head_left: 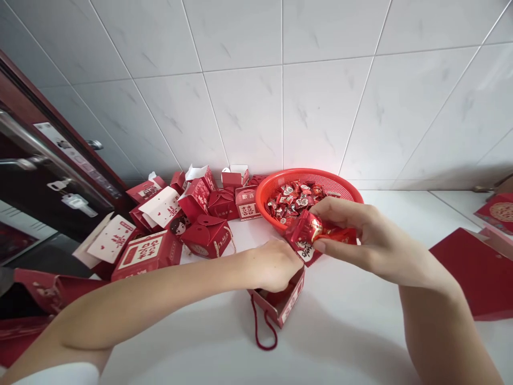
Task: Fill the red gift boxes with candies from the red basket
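My right hand pinches red-wrapped candies with gold markings between thumb and fingers, just in front of the red basket. My left hand reaches down into a small open red gift box on the white surface; its fingers are hidden by the back of the hand and the box wall. A dark red cord handle loops out from the box's near side. Behind my hands, a red plastic basket holds many wrapped candies. Below the held candies, a red packet with white lettering is partly covered.
Several red gift boxes crowd the left and back, some with white inner flaps standing up. A large red bag is at the right. White tiled wall rises behind. A dark door with keys is at far left.
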Demonstrator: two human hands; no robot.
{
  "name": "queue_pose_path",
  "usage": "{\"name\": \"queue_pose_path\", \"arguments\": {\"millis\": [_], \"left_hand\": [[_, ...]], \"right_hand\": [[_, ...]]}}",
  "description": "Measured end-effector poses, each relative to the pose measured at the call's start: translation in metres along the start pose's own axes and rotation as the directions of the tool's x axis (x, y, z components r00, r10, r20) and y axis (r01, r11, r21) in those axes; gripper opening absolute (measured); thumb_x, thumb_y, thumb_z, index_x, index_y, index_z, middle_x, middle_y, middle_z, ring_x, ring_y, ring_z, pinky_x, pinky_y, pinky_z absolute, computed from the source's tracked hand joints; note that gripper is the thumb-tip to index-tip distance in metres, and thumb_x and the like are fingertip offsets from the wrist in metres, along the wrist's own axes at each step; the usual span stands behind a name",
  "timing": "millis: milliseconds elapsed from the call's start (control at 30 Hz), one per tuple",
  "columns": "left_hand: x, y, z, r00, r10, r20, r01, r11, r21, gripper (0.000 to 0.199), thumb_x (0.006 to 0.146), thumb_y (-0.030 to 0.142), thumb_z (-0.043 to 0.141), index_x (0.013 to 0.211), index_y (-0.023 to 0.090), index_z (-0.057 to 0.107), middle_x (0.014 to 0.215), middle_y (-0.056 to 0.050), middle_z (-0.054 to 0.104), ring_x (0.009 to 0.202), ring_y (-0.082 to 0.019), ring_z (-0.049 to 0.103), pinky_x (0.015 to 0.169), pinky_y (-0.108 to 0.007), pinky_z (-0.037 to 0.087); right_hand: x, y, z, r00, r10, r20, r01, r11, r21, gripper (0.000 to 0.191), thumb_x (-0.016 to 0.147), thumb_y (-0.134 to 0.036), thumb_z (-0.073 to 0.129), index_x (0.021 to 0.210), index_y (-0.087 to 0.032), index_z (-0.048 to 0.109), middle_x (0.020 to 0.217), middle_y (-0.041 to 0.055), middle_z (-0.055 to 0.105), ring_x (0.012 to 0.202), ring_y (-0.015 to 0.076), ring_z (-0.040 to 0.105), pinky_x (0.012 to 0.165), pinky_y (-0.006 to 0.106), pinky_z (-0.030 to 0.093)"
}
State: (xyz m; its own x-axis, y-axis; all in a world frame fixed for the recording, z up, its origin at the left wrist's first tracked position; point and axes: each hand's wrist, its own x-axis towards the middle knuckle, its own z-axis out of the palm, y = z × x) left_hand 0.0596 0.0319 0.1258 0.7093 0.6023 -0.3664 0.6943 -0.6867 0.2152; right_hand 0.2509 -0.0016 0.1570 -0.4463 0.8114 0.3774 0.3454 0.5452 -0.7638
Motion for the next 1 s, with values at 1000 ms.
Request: {"name": "queue_pose_path", "arguments": {"millis": [1000], "left_hand": [[-0.037, -0.024, -0.036, 0.999, -0.034, 0.008, 0.034, 0.999, 0.038, 0.021, 0.082, 0.007, 0.052, 0.073, 0.021, 0.065, 0.075, -0.003, 0.067, 0.065, -0.019, 0.059, 0.056, -0.030, 0.030]], "right_hand": [[-0.001, 0.007, 0.005, 0.973, 0.045, 0.227, -0.031, 0.997, -0.065, 0.009, 0.089, -0.014, 0.063, 0.093, -0.022, 0.063, 0.078, -0.0006, 0.064, 0.066, 0.0140, 0.051, 0.056, 0.026, 0.044]]}}
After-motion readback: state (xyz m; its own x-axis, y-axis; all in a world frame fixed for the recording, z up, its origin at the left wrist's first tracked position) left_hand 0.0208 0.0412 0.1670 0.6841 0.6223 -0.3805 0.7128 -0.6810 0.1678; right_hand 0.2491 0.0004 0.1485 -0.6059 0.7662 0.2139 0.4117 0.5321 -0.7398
